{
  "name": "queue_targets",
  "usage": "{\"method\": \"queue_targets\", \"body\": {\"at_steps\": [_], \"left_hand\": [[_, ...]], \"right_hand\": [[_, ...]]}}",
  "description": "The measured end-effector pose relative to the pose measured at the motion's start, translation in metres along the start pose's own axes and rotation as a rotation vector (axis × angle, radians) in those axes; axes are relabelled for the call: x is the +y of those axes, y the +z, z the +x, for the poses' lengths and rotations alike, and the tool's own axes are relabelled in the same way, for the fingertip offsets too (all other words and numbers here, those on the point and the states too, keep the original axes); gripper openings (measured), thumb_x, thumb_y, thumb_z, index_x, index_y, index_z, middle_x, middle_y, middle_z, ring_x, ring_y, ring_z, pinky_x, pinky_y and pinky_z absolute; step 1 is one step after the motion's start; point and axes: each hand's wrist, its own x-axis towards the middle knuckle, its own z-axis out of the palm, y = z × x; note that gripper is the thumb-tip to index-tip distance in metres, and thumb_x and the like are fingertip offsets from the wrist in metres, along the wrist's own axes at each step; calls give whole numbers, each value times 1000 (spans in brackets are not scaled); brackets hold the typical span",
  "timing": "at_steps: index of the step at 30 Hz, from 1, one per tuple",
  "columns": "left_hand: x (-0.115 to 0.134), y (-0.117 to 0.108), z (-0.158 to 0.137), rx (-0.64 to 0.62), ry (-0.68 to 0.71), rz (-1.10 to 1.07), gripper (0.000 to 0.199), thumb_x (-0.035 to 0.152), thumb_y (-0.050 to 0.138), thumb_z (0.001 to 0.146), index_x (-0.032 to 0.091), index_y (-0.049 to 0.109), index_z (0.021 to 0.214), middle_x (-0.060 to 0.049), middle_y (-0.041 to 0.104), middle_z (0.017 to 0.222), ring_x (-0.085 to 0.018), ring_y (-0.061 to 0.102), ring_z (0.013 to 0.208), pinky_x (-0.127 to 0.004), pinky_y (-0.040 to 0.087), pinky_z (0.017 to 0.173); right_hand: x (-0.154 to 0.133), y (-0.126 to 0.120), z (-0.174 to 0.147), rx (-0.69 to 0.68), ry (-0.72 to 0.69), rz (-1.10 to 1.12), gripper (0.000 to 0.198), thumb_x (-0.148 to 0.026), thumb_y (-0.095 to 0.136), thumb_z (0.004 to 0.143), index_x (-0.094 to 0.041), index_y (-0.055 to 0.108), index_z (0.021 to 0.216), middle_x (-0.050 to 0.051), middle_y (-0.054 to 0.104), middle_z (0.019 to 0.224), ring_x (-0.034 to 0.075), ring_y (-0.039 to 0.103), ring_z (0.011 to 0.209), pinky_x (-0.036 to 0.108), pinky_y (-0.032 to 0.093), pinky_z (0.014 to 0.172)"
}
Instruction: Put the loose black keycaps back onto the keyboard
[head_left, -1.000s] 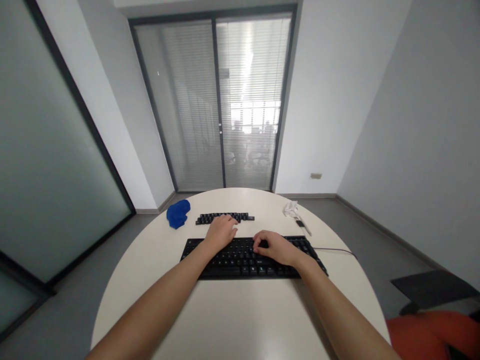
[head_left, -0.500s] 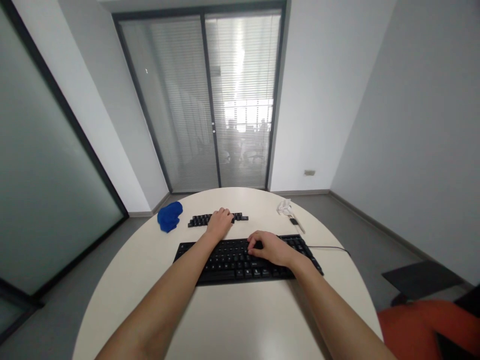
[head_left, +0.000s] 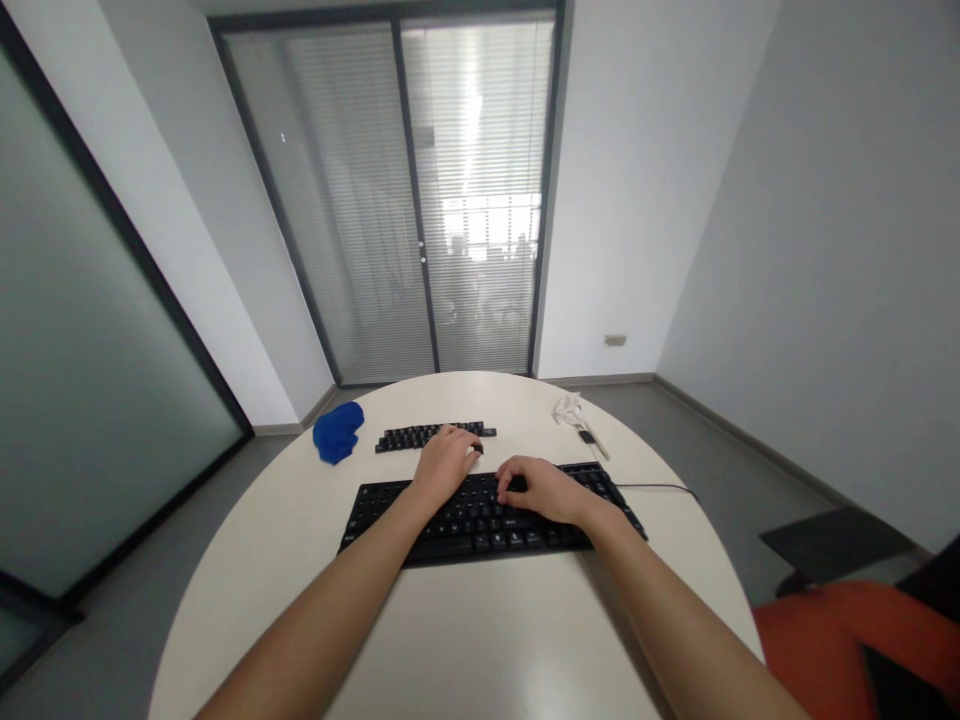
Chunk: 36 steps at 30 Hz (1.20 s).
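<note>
A black keyboard [head_left: 457, 550] lies across the middle of the table; part of its upper area looks stripped of keycaps. Behind it, several loose black keycaps [head_left: 405, 438] are lined up in rows. My left hand [head_left: 444, 466] is between those rows and the keyboard, pinching a small black keycap [head_left: 478, 449] between thumb and fingertips. Over the keyboard's right half, my right hand [head_left: 541, 490] has its thumb and fingers curled together close to the keys. Whatever may be between those fingertips is too small to make out. My forearms cover parts of the keyboard.
A blue cloth [head_left: 337, 432] lies at the table's left. On the right are crumpled white tissue [head_left: 568, 408] and a brush-like tool [head_left: 592, 440]. The keyboard's cable [head_left: 660, 487] runs off the right edge of the round table [head_left: 480, 640]. An orange chair [head_left: 832, 640] stands at right.
My left hand has moved from the rows of loose keycaps back toward the keyboard, with a keycap now visible in its fingers. My right hand has stayed nearly in place.
</note>
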Motion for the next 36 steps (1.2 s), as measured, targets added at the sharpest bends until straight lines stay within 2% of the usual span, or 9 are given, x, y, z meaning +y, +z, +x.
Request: {"method": "queue_targets", "body": {"at_steps": [3,6,10,14,36], "left_hand": [[11,-7,-20,66,-64,-151,15,20,65,92,23,69,106,-3,72,105,-24,57,106,-35,49,90],[15,-10,-39,101,-78,-295,14,18,64,92,23,71,104,-4,72,104,-24,58,107,-35,48,93],[9,-7,-56,55,-61,-448,15,22,66,92,22,73,105,-4,72,102,-23,58,106,-35,48,94],[5,-5,-60,20,-67,-550,15,24,66,93,24,75,106,-4,74,102,-23,59,106,-36,47,95],[4,-1,-61,-4,-6,-607,15,24,68,90,25,77,102,-3,73,95,-23,56,105,-37,45,95]], "right_hand": [[0,0,-1,2,-10,7,4,-22,74,78,-23,74,82,3,74,105,22,67,98,34,47,94],[0,0,-1,3,-21,21,5,-23,74,78,-22,74,83,3,74,105,22,67,97,35,47,95],[0,1,-2,4,-20,43,6,-25,74,79,-22,74,85,4,73,105,22,66,99,35,47,96],[0,2,-3,15,-21,50,6,-26,73,80,-23,74,85,4,73,107,22,66,101,35,47,97],[1,4,-4,12,-54,29,6,-26,71,82,-23,75,86,4,73,107,22,66,100,36,46,98]]}}
